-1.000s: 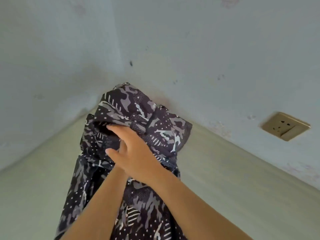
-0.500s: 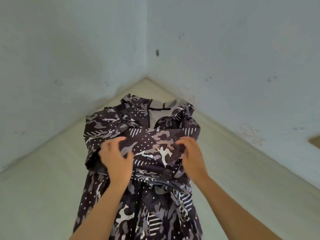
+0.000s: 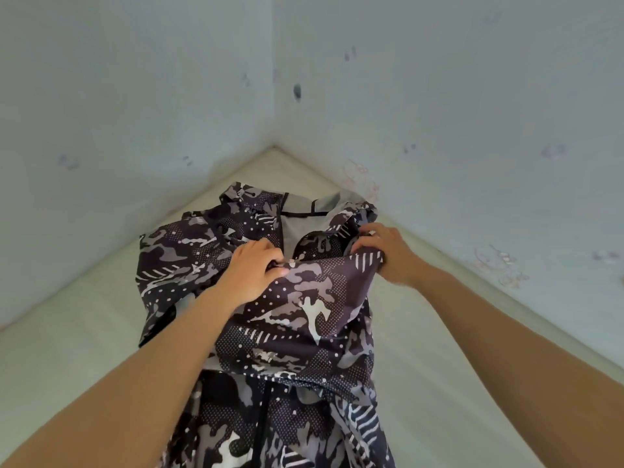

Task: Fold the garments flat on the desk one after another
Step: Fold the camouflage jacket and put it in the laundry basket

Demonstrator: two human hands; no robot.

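Lengthwise, the jacket [image 3: 304,309] points collar-first away; left hand [image 3: 253,269] and right hand [image 3: 388,255] seemingly pinch it.

No readable text, label, brand or number anywhere on jacket [image 3: 287,298] or walls [image 3: 439,96].

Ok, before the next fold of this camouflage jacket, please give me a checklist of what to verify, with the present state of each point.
1. Left hand grips the dark camouflage-print fabric jacket: ok.
2. Right hand grips the same fold, fingers curled over its edge: ok.
3. Jacket rests on the pale desk: ok.
4. Fabric smooth near the grey-lined collar: not ok, bunched.
5. Hem flat: cannot tell, out of frame.
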